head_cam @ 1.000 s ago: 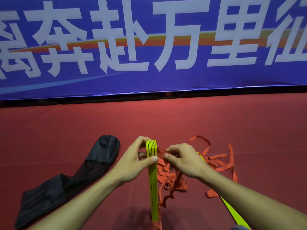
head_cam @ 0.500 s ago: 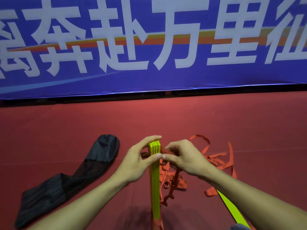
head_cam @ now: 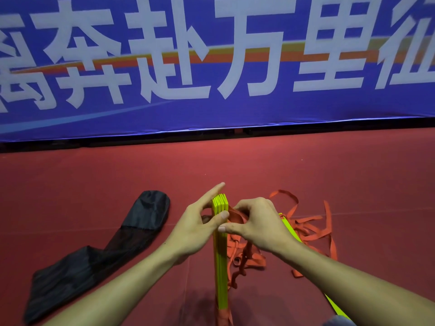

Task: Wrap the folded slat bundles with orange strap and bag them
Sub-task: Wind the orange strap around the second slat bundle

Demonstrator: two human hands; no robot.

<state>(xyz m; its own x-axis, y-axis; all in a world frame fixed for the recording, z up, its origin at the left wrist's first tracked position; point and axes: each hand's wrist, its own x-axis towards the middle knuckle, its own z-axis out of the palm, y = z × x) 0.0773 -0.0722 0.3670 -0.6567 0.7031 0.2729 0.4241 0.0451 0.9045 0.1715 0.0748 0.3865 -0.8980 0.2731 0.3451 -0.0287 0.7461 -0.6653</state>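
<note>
Nearest: slat bundle (head_cam: 220, 267) stands on edge. Its btm end is cut off by frame edge, w/ an orange band (head_cam: 223, 314) round it there, hard to make out. Second yellow slat (head_cam: 289, 229) R of bundle, mostly hidden under R forearm.

left hand (head_cam: 193, 231): grip clamped on bundle's top end, thumb on near side, other fingers partly hidden behind. right hand (head_cam: 256, 222) just R of bundle top, grip pinched on orange strap (head_cam: 257, 260); where strap meets bundle is hidden by fingers. Rest of strap heaped R of bundle on red floor (head_cam: 94, 172).

black bag (head_cam: 94, 262) lies flat L of bundle. Blue banner (head_cam: 235, 109) beyond, lettering cut off.

Vs 0.5 s ago: L index now straight, pointing past bundle top; was curled over it.
</note>
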